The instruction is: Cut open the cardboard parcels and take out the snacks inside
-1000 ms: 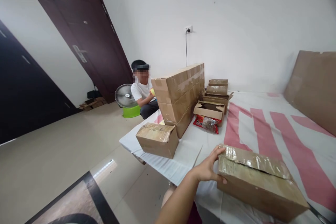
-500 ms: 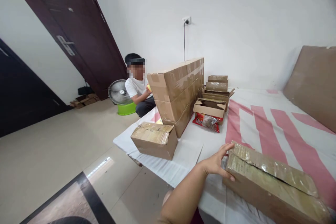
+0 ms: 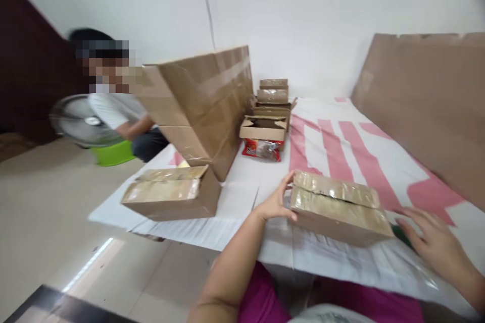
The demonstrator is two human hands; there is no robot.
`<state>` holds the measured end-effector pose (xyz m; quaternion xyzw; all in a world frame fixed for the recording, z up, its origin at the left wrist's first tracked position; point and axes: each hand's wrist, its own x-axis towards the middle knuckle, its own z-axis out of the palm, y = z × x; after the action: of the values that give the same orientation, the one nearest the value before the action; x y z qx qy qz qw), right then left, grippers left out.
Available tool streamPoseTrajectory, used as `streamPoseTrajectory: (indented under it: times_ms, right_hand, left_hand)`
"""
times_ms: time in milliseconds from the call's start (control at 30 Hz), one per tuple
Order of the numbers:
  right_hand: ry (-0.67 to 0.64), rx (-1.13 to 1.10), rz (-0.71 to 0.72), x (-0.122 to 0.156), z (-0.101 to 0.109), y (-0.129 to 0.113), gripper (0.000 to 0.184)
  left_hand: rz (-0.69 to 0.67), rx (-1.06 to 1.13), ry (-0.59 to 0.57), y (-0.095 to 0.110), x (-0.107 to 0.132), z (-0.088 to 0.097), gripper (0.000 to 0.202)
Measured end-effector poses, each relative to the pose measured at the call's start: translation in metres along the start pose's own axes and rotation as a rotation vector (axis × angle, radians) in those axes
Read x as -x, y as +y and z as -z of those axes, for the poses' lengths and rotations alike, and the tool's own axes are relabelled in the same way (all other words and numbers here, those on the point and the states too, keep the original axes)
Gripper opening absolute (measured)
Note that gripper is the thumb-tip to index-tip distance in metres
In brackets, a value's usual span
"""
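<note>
A long cardboard box (image 3: 337, 214) with clear tape over its top flaps lies in front of me on the cloth-covered table. My left hand (image 3: 278, 202) grips its left end, fingers over the far top corner and thumb on the near side. Beyond the box's right end is my right hand (image 3: 435, 237), somewhat blurred, its fingers stretched out and apart. A dark green thing (image 3: 404, 234) lies between that hand and the box, partly hidden; I cannot make out what it is.
Another taped box (image 3: 170, 194) sits at the table's left edge, before a tall stack of cartons (image 3: 204, 106). Behind are open boxes (image 3: 263, 128) and a red packet (image 3: 261, 150). A large brown board (image 3: 424, 106) stands right. A person (image 3: 117, 111) crouches left beside a fan (image 3: 76, 121).
The view has swung right and down, so things appear farther left. My right hand has come into view right of the box. My left hand stays on the box's left end.
</note>
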<state>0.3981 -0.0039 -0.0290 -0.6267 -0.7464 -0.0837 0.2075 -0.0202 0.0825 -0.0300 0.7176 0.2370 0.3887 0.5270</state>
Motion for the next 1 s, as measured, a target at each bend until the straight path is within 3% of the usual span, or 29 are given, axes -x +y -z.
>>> streamPoseTrajectory:
  times_ms: [200, 400, 467, 600, 700, 767, 867, 933, 1000]
  right_hand:
    - [-0.236, 0.029, -0.156, 0.011, -0.015, 0.022, 0.047]
    - [-0.351, -0.085, -0.061, 0.011, -0.009, 0.008, 0.043]
    - [-0.361, -0.080, -0.091, 0.009, -0.005, 0.008, 0.040]
    - [-0.293, -0.055, -0.158, 0.000, 0.003, 0.018, 0.038]
    - [-0.111, -0.018, -0.231, -0.018, 0.020, 0.016, 0.036]
    - [0.052, -0.009, -0.246, -0.034, 0.039, 0.002, 0.035]
    - [0.192, -0.049, -0.028, -0.064, 0.069, -0.036, 0.037]
    - [0.101, -0.095, 0.212, -0.083, 0.082, -0.067, 0.041]
    - [-0.088, -0.121, 0.417, -0.099, 0.087, -0.098, 0.050]
  left_hand:
    - [-0.020, 0.046, 0.025, 0.001, 0.000, 0.000, 0.136]
    - [-0.037, -0.005, 0.061, 0.006, 0.001, -0.003, 0.132]
    - [-0.046, -0.018, 0.091, 0.006, 0.001, -0.004, 0.127]
    - [-0.115, -0.064, 0.123, 0.008, 0.000, -0.003, 0.107]
    - [-0.152, -0.117, 0.120, 0.011, 0.001, -0.001, 0.093]
    - [-0.159, -0.129, 0.107, 0.012, 0.001, 0.001, 0.086]
    - [-0.165, -0.112, 0.094, 0.009, 0.000, 0.003, 0.081]
    - [-0.168, -0.103, 0.090, 0.006, 0.000, 0.004, 0.079]
    - [-0.176, -0.097, 0.084, 0.003, -0.001, 0.005, 0.078]
